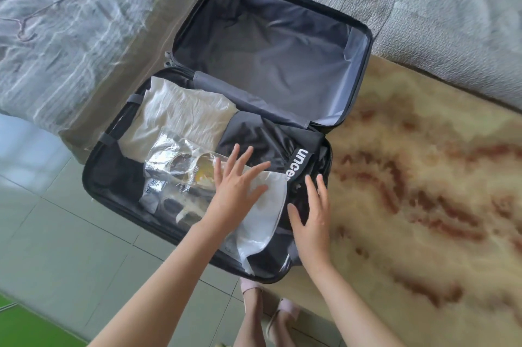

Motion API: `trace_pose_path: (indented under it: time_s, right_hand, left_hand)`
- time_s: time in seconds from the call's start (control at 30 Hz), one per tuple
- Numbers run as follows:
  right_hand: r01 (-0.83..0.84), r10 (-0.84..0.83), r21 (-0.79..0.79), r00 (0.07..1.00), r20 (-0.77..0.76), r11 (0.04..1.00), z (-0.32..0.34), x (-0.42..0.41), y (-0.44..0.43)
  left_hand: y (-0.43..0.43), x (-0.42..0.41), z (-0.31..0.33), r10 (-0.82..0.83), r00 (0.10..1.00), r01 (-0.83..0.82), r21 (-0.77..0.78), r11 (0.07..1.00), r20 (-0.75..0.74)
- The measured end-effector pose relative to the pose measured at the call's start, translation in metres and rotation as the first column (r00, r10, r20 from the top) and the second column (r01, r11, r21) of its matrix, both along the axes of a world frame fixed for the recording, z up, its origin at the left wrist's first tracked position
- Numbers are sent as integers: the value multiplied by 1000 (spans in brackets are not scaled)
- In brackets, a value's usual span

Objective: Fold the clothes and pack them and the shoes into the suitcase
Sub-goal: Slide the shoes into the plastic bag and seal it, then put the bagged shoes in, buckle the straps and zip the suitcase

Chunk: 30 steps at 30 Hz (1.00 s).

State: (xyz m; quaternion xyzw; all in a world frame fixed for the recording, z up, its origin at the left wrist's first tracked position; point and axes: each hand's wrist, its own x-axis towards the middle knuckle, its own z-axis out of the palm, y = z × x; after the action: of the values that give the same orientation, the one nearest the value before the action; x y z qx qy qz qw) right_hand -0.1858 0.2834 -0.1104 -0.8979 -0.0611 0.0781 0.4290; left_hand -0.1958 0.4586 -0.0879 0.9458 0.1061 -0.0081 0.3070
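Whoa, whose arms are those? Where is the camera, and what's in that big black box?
There is no machine here: those are a person's two arms. The camera sits on their head and looks down, so you see what they see. The black box is a suitcase, lying open on the floor beside a fluffy rug. One half is bare. The other half holds a folded white garment, a black garment with white letters, and a clear plastic bag with what look like shoes inside. The left hand lies flat on the bag, fingers spread. The right hand is open over the black garment. Neither hand is holding anything.
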Motion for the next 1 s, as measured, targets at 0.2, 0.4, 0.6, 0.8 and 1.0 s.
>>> trace_pose_path:
  time_s: [0.2, 0.4, 0.6, 0.8, 1.0]
  right_hand:
    - [682, -423, 87, 543, -726, 726, -13, 7, -59]
    - [899, -25, 37, 53, -998, 436, -25, -6, -71]
    - [820, -172, -139, -50, -984, 555, -55, -20, -64]
    - [900, -22, -109, -109, -994, 422, -53, -26, -63]
    - [968, 19, -32, -38, -999, 251, -31, -17, -77]
  left_hand:
    - [-66, 13, -5, -117, 993, 116, -124, 985, -5]
    - [-108, 20, -14, -184, 980, 176, -100, 979, -81]
    - [-112, 21, -20, -116, 992, 114, -52, 992, -40]
    - [-118, 13, -26, -144, 987, 137, -90, 987, -78]
    - [-120, 12, -31, -150, 984, 140, -103, 985, -96]
